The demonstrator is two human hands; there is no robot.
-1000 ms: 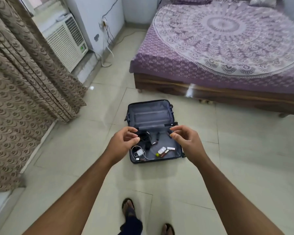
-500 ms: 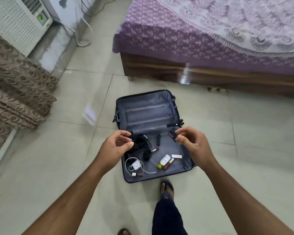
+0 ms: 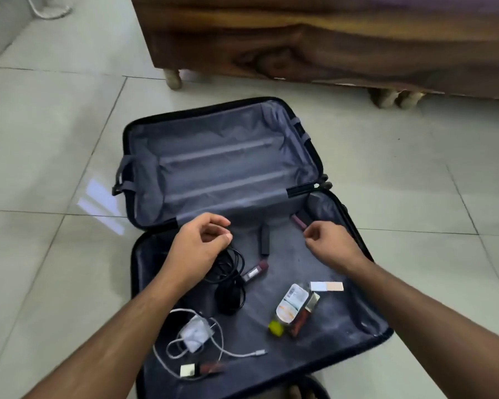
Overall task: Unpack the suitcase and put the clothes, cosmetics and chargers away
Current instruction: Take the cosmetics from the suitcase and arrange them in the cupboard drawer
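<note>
Reaching into the open suitcase (image 3: 236, 174) on the floor at mid-frame, the left hand (image 3: 198, 249) hovers half-curled and empty above the coiled black charger cable (image 3: 228, 269), while the right hand (image 3: 330, 246) pinches loosely near a dark red cosmetic tube (image 3: 299, 221), apparently holding nothing. Lifting the black coil carelessly could snag the white charger (image 3: 195, 334) and its cable at lower left, dragging the small tubes and boxed cosmetics (image 3: 296, 308) onto the tiles.

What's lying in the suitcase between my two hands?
In the head view, a small dark stick-shaped item lies on the lining between the left hand and right hand.
</note>
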